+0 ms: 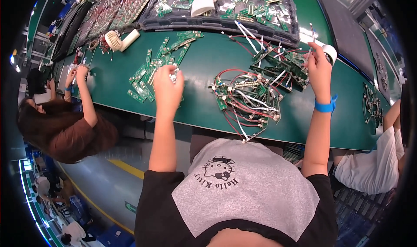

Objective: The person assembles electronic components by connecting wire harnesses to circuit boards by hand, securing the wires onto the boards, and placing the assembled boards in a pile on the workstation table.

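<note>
My left hand (168, 88) is closed over the green table, fingers curled around a small whitish piece (174, 76) that is mostly hidden. Just beside it lies a loose pile of narrow green circuit boards (143, 77). On the right, my right hand (320, 69) is raised with thumb and fingers pinched on what looks like a thin cable (311, 30). Below and left of that hand stand several circuit boards with wires (278, 60). Nearer to me is a tangled heap of wired boards (247, 95) with red, black and white leads.
A black tray (150, 23) of green boards stands at the back, a white glove (207, 1) on top. A white handheld fan (114, 41) lies left. A white cylindrical object (329, 54) is by my right hand. Co-workers sit on both sides; more boards (372, 103) lie right.
</note>
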The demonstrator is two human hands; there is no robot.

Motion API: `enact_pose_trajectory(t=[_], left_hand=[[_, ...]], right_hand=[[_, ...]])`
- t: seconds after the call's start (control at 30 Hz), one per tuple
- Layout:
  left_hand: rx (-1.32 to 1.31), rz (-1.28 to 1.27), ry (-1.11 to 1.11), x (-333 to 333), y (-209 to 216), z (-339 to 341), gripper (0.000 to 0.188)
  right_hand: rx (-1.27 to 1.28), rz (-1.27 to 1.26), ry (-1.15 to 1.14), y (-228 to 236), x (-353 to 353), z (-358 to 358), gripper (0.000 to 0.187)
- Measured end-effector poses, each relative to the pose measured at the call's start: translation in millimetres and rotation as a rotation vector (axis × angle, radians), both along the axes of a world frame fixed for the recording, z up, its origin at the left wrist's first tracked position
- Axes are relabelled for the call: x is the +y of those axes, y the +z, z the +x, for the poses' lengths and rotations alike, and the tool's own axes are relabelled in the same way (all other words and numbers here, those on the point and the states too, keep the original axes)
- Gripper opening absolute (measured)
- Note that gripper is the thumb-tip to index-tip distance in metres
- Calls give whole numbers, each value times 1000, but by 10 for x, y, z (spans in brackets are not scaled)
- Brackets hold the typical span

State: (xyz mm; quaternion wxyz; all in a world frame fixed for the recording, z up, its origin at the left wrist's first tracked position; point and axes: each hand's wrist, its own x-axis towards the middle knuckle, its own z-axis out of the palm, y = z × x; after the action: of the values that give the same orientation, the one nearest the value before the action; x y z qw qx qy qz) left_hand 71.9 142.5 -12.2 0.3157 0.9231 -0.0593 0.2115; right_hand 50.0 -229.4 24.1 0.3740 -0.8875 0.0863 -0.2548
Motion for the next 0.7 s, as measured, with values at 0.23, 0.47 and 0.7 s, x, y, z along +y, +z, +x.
enact_pose_trajectory(t=[0.23, 0.47, 0.7], left_hand=[[180, 413, 154, 386, -321, 339, 39], [275, 271, 128, 339, -368, 425, 29], [216, 119, 50, 233, -166, 462, 21]], right_hand=[[-299, 86, 95, 246, 67, -473, 51], [-113, 361, 123, 192, 49, -1014, 59], [-89, 606, 148, -102, 134, -1127, 43]])
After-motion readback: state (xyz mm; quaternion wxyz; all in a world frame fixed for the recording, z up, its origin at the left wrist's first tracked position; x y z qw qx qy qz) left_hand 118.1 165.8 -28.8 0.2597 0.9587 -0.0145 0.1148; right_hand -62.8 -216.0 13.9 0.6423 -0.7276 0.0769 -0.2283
